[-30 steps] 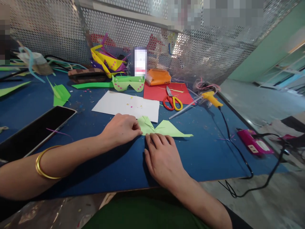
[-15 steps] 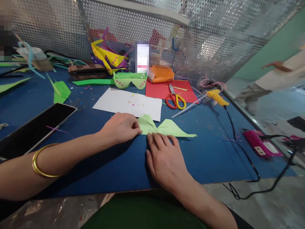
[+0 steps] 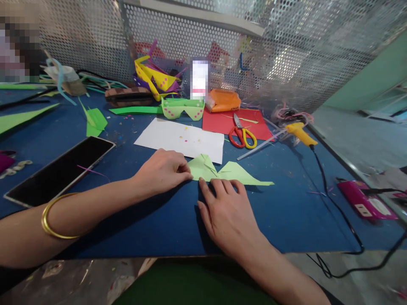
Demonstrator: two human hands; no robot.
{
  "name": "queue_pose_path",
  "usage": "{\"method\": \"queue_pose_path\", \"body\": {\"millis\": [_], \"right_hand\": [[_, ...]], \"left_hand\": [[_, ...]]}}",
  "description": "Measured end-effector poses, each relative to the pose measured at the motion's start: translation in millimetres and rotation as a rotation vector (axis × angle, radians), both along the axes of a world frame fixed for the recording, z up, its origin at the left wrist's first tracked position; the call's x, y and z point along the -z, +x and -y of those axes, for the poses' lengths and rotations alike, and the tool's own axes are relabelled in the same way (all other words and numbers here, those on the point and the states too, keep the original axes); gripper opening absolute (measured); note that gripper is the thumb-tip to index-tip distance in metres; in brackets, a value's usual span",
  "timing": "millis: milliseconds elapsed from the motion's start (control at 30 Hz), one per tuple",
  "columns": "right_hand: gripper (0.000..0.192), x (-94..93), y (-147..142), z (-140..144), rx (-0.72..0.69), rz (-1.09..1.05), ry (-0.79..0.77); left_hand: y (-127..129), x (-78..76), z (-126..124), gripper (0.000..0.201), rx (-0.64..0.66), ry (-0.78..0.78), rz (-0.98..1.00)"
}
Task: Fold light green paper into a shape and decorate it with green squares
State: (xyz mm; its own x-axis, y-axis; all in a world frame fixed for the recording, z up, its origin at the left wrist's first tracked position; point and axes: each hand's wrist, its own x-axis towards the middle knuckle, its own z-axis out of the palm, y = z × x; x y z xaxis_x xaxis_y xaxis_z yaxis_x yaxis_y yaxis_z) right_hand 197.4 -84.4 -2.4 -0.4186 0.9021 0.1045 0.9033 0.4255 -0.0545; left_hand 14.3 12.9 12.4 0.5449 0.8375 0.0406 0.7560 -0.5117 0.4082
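Hardly anything is moving since a moment ago: both hands are staying on the light green folded paper point(image 3: 222, 171) while the view is sliding a little, so the scissors point(image 3: 242, 134) and glue gun point(image 3: 297, 132) are sitting a bit farther right. Now the left hand point(image 3: 163, 170) is curling its fingers and pinching the paper's left end, and the right hand point(image 3: 229, 214) is lying flat with fingertips pressing the near edge. That paper is lying on the blue table point(image 3: 152, 220), just in front of the white sheet point(image 3: 181, 140), with a phone point(image 3: 60, 171) resting off to the left.
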Motion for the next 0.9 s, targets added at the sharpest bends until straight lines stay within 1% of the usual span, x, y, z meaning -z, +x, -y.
{"method": "queue_pose_path", "body": {"millis": [133,233,300,433,500,567,633,733,900], "right_hand": [[0.049,-1.0,1.1,-0.4,-0.019,0.024,0.008],[0.049,-5.2,2.9,-3.1,-0.082,0.082,0.048],[0.049,-8.5,5.8,-8.8,-0.179,0.136,0.079],[0.051,-15.3,18.2,-32.9,-0.49,0.224,0.096],[0.05,-18.3,26.4,-49.3,-0.615,0.218,0.053],[0.048,-19.7,34.1,-65.1,-0.686,0.182,-0.018],[0.049,-18.1,40.4,-77.2,-0.734,0.138,-0.085],[0.051,-10.3,46.8,-86.2,-0.771,0.057,-0.145],[0.052,0.1,50.8,-86.5,-0.748,-0.049,-0.188]], "left_hand": [[-2.7,0.7,-1.1,0.017,-0.015,0.003,-0.044],[-1.0,0.6,-2.1,0.016,-0.036,-0.021,-0.063],[-0.5,0.8,-2.3,0.016,-0.049,-0.036,-0.054],[-1.6,1.5,-1.4,0.016,-0.056,-0.042,-0.015],[-2.2,1.5,-0.7,0.015,-0.061,-0.044,0.001],[-2.4,1.0,-0.3,0.014,-0.07,-0.059,0.006],[-2.3,0.6,-0.3,0.013,-0.079,-0.083,0.008],[-1.7,0.7,-1.2,0.012,-0.098,-0.125,0.004],[-0.9,1.7,-4.3,0.011,-0.109,-0.177,0.023]]}}
